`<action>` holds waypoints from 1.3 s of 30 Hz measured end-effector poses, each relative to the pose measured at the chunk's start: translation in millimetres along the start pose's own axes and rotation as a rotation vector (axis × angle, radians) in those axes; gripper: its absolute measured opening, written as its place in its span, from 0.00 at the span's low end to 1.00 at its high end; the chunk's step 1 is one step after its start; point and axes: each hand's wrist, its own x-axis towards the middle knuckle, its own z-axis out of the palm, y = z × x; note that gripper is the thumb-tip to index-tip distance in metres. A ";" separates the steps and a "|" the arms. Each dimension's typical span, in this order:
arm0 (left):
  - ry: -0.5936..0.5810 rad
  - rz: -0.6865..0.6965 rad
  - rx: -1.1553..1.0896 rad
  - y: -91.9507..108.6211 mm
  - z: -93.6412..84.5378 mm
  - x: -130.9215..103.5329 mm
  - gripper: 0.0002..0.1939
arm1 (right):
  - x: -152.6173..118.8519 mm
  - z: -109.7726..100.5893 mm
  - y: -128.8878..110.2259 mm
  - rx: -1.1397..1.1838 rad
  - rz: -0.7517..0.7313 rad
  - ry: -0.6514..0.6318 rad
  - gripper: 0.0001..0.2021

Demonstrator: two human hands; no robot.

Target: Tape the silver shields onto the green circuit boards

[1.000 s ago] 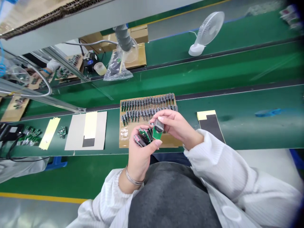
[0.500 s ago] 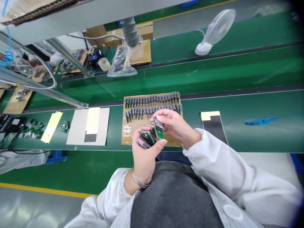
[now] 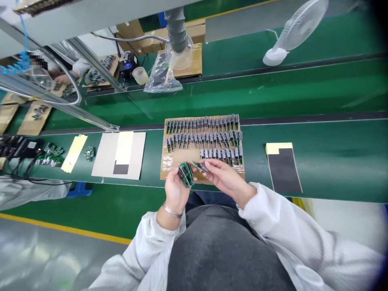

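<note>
Several green circuit boards [image 3: 186, 174] are held together in my left hand [image 3: 177, 186], its fingers wrapped round them. A single circuit board [image 3: 199, 166], tilted and seen nearly edge-on, is pinched in the fingers of my right hand [image 3: 222, 176], just right of that stack. Both hands are over the near edge of a cardboard sheet [image 3: 184, 156]. On the sheet, rows of small boards with grey parts [image 3: 209, 140] stand close together; the nearest row covers only the right part.
Left on the green bench [image 3: 154, 161] lie a grey card [image 3: 103, 155], a yellow strip [image 3: 74, 153] and a small board group [image 3: 89, 153]. A black sheet [image 3: 283, 171] lies right. Behind are a white fan [image 3: 294, 32], a plastic bag [image 3: 160, 79] and a person's hand [image 3: 63, 79].
My hands have moved apart, and the board in my right hand is now separate from the left-hand stack and turned edge-on. The view has shifted, showing the near row. The blue item at right is gone.
</note>
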 end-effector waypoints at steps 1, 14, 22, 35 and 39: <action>0.016 0.004 -0.012 -3.3 -1.5 2.4 0.14 | 0.3 2.9 4.4 0.006 0.020 -0.017 0.17; 0.094 0.120 -0.111 -26.6 -9.5 19.9 0.13 | 2.8 24.7 28.7 -0.364 -0.038 0.003 0.18; 0.128 0.092 -0.201 -34.7 -6.6 27.9 0.09 | 5.9 27.0 24.0 -0.875 -0.235 0.086 0.11; 0.112 0.064 -0.266 -39.3 -3.8 32.2 0.12 | -2.2 36.8 17.2 -1.415 -0.449 0.001 0.22; 0.059 0.007 -0.229 -35.4 -4.7 31.0 0.22 | 5.4 34.8 23.5 -1.270 -0.468 0.036 0.17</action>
